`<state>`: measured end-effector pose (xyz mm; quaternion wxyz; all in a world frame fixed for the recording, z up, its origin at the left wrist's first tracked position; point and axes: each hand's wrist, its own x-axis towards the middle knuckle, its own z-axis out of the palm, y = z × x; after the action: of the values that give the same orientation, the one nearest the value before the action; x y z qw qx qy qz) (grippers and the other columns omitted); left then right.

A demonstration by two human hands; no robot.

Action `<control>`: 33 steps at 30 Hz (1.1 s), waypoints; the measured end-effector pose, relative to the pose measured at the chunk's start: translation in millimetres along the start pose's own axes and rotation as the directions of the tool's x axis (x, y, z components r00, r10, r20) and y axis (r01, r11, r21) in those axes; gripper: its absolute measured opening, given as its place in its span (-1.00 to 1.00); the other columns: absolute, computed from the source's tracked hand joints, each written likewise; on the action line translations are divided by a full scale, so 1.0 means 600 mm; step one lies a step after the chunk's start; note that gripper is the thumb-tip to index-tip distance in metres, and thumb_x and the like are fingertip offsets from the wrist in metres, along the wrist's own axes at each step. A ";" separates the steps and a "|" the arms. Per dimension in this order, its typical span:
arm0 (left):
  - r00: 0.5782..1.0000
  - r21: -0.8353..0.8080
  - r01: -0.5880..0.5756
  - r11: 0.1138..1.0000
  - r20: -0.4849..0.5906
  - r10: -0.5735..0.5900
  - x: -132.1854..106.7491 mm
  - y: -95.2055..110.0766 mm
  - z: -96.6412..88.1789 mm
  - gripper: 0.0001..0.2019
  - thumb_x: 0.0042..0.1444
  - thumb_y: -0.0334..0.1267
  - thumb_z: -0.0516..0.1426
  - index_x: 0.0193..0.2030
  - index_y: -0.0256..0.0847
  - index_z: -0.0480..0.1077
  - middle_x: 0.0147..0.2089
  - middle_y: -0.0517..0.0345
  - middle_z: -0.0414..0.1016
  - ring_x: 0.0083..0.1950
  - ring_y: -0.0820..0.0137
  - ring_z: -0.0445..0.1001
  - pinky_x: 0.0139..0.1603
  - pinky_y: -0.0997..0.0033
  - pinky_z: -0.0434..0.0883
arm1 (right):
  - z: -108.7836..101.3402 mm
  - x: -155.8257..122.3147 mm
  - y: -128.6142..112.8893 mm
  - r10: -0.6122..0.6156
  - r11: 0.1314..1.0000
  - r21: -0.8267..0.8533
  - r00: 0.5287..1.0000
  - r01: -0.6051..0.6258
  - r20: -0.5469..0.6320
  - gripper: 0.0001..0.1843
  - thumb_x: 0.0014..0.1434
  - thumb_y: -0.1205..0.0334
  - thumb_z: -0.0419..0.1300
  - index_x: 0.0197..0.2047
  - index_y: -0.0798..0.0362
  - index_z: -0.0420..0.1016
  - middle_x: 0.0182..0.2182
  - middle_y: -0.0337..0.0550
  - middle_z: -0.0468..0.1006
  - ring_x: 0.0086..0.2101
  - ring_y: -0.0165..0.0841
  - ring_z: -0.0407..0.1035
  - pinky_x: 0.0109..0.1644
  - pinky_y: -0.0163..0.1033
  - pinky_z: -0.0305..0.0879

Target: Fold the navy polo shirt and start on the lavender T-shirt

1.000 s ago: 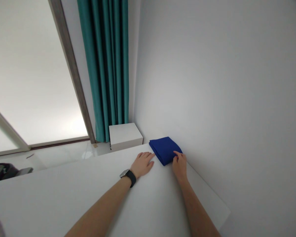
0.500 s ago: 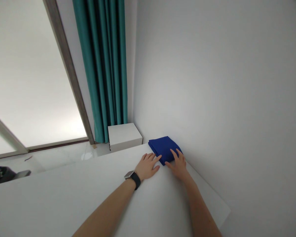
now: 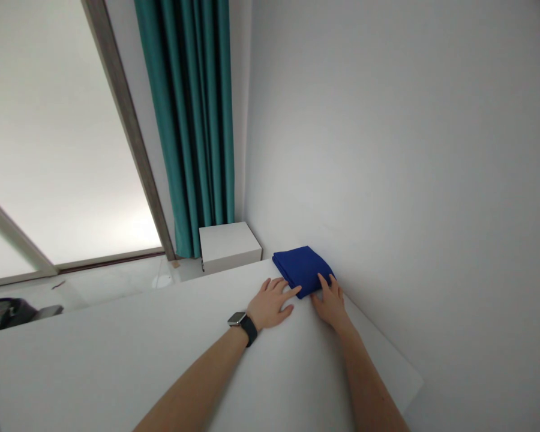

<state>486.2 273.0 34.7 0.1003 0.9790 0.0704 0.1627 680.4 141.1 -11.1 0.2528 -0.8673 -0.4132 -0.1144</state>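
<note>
A folded blue cloth (image 3: 302,267) lies in the far right corner of a white table (image 3: 162,348), against the wall. My left hand (image 3: 272,303) rests on the tabletop at the cloth's left side, fingers spread, with the index fingertip at its near corner. A watch (image 3: 243,324) with a dark band is on that wrist. My right hand (image 3: 330,303) is at the cloth's near right edge. Its fingers are apart and bent, the fingertips touching the cloth, and the thumb reaches the near edge.
The white wall (image 3: 387,180) borders the table on the right. Beyond the far edge stands a low white cabinet (image 3: 229,243) before a teal curtain (image 3: 189,120). A frosted sliding door (image 3: 58,138) is at the left, with a dark bag-like object (image 3: 13,315) below it.
My right hand has shifted slightly to the right along the cloth's near edge, its thumb drawn closer to the fingers. The left hand and the cloth stay nearly in place.
</note>
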 end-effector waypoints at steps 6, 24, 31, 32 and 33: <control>1.000 -0.012 0.009 1.000 0.018 -0.009 -0.001 0.002 -0.002 -0.45 0.27 -0.08 0.03 0.39 0.13 0.06 0.26 0.04 0.28 0.29 0.13 0.19 0.35 -0.14 0.03 | 0.004 0.004 0.004 -0.001 0.999 0.046 1.000 0.000 0.016 -0.32 0.15 0.11 0.10 0.34 0.02 0.16 0.28 0.20 0.12 0.23 0.05 0.09 0.17 0.18 0.13; 0.995 0.026 -0.102 0.994 0.028 0.101 -0.003 0.012 -0.007 -0.58 0.27 -0.09 0.02 0.27 0.18 0.25 0.13 0.06 0.31 0.18 0.12 0.23 0.29 -0.28 0.04 | 0.025 0.038 0.041 0.085 0.980 0.188 0.991 -0.065 -0.102 -0.40 0.21 0.09 -0.08 0.22 0.21 0.29 0.11 0.25 0.35 0.14 -0.06 0.25 0.18 0.08 0.19; 0.995 0.016 -0.088 0.996 0.045 0.087 -0.005 0.014 -0.011 -0.53 0.27 -0.11 0.02 0.32 0.15 0.17 0.15 0.07 0.32 0.18 0.14 0.24 0.31 -0.17 0.05 | 0.001 0.037 0.026 0.124 0.982 0.164 0.974 -0.093 -0.187 -0.46 0.20 0.20 -0.12 0.15 0.23 0.37 0.02 0.25 0.43 0.10 -0.06 0.27 0.19 0.12 0.13; 0.995 0.012 -0.086 0.996 0.047 0.085 -0.004 0.014 -0.011 -0.50 0.26 -0.11 0.03 0.34 0.13 0.14 0.15 0.07 0.32 0.17 0.15 0.25 0.31 -0.15 0.06 | -0.001 0.036 0.018 0.112 0.983 0.162 0.975 -0.082 -0.192 -0.46 0.21 0.20 -0.14 0.15 0.23 0.37 0.04 0.24 0.42 0.12 -0.08 0.25 0.20 0.10 0.12; 0.995 0.010 -0.084 0.996 0.048 0.083 -0.004 0.015 -0.011 -0.48 0.26 -0.12 0.03 0.36 0.12 0.11 0.15 0.07 0.33 0.17 0.15 0.25 0.31 -0.14 0.06 | -0.003 0.034 0.009 0.080 0.987 0.154 0.978 -0.051 -0.190 -0.46 0.24 0.19 -0.15 0.16 0.23 0.36 0.08 0.23 0.41 0.14 -0.10 0.23 0.23 0.08 0.09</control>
<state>482.5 265.2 42.1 0.0891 0.9853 0.0281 0.1428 697.5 150.9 -3.1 0.3599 -0.8437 -0.3648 -0.1597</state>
